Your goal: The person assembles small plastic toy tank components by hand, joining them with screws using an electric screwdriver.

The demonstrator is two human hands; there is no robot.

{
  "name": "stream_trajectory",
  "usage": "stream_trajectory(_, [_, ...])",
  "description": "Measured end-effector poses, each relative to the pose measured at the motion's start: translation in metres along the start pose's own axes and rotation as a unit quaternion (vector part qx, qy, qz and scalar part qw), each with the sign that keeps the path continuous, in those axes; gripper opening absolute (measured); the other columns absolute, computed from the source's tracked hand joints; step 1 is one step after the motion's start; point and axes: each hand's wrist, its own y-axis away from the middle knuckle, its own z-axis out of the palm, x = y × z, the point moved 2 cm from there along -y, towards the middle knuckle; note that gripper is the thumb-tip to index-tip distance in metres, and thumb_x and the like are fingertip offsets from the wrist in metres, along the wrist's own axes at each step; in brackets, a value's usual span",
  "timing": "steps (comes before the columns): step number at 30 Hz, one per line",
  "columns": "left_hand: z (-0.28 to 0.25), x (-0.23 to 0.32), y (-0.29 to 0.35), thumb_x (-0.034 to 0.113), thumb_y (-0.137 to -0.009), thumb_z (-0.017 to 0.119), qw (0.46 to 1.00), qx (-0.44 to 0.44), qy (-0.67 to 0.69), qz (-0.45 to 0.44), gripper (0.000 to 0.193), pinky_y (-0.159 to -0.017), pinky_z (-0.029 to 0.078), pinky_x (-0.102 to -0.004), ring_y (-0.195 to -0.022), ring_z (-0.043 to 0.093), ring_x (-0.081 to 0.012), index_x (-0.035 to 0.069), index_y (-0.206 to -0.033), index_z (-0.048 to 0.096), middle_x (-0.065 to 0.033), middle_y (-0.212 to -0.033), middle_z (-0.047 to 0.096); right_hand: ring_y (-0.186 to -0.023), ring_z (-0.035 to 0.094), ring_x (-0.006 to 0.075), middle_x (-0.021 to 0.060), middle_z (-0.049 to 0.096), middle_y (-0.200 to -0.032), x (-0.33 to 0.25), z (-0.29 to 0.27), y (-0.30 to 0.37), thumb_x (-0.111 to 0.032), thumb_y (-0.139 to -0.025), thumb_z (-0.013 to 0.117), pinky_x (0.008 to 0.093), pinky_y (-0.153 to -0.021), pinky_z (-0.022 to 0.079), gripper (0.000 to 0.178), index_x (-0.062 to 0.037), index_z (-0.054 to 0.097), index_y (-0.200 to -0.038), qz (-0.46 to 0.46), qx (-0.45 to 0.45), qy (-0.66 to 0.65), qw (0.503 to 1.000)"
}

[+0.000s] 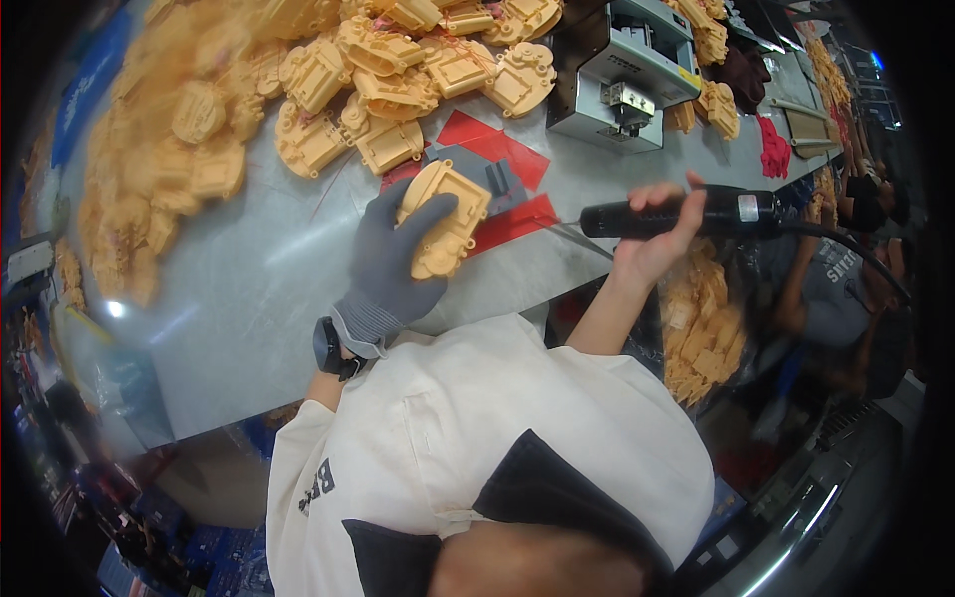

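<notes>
My left hand (388, 249), in a grey knitted glove, grips a yellow-orange molded plastic housing (445, 224) above the near part of the metal table. The housing is tilted, with its ribbed, recessed face partly in view. My bare right hand (659, 234) is wrapped round a black corded electric screwdriver (647, 217). The screwdriver lies nearly level, its thin tip pointing left toward the housing but apart from it. Behind the held housing, a grey fixture (500, 182) sits on the table among red strips (522, 217); my left hand hides part of it.
Piles of similar yellow-orange housings (383, 80) cover the far and left table (234, 318). A grey box-shaped machine (619, 95) stands at the back. The screwdriver's cord (846, 242) trails right. Bagged yellow-orange parts (701, 323) sit below right. Other people (836, 284) are farther right.
</notes>
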Motion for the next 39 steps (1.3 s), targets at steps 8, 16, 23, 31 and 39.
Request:
stream_trajectory(8, [-0.006,-0.013,-0.046,-0.003,-0.061,0.051,0.963,-0.157,-0.138,0.17,0.062,-0.098,0.035,-0.0455,-0.116,0.041,-0.0409,0.018,-0.119,0.055,-0.0197,-0.135,0.039,-0.055,0.046,0.015,0.0027,0.049,-0.062,-0.002,-0.009,0.001,-0.035,-0.09,0.052,0.0308,-0.061,0.04,0.033,-0.0079,0.047,-0.109,-0.002,0.015,0.003,1.0])
stream_trajectory(16, [0.002,0.011,-0.032,0.024,-0.063,0.066,0.955,-0.162,-0.229,0.1,0.074,-0.105,0.025,-0.0514,-0.125,0.031,-0.0435,0.015,-0.133,0.04,-0.0233,-0.141,0.027,-0.052,0.049,0.0177,0.0071,0.049,-0.063,-0.002,0.001,-0.005,-0.022,-0.087,0.056,0.0311,-0.055,0.044,0.033,-0.0015,0.042,-0.109,-0.052,-0.004,-0.029,0.998])
stream_trajectory(23, [-0.018,0.051,-0.033,0.049,-0.064,0.07,0.959,0.122,-0.088,0.241,0.079,-0.104,0.023,-0.0516,-0.12,0.037,-0.0417,0.01,-0.129,0.044,-0.0224,-0.133,0.038,-0.054,0.047,0.0163,0.0061,0.047,-0.063,-0.036,0.013,-0.045,-0.005,-0.078,0.053,0.033,-0.059,0.045,0.032,-0.0029,0.044,-0.109,-0.192,-0.008,0.003,0.981])
stream_trajectory(31, [0.019,0.009,-0.034,0.038,-0.06,0.077,0.979,0.081,-0.143,0.124,0.076,-0.093,0.039,-0.0469,-0.113,0.045,-0.038,0.006,-0.122,0.046,-0.0205,-0.127,0.044,-0.049,0.053,0.0143,0.0076,0.054,-0.061,-0.022,0.06,-0.091,0.005,-0.071,0.058,0.0249,-0.051,0.045,0.031,0.0036,0.046,-0.099,-0.248,-0.063,0.017,0.967])
stream_trajectory(39, [0.039,-0.03,-0.015,0.031,-0.059,0.08,0.991,0.108,-0.012,0.08,0.072,-0.083,0.046,-0.0416,-0.101,0.052,-0.0347,0.005,-0.119,0.048,-0.017,-0.116,0.049,-0.05,0.047,0.0174,0.0065,0.047,-0.063,-0.022,0.056,-0.052,0.001,-0.072,0.055,0.0327,-0.055,0.042,0.032,-0.0013,0.046,-0.103,-0.089,-0.166,0.036,0.982])
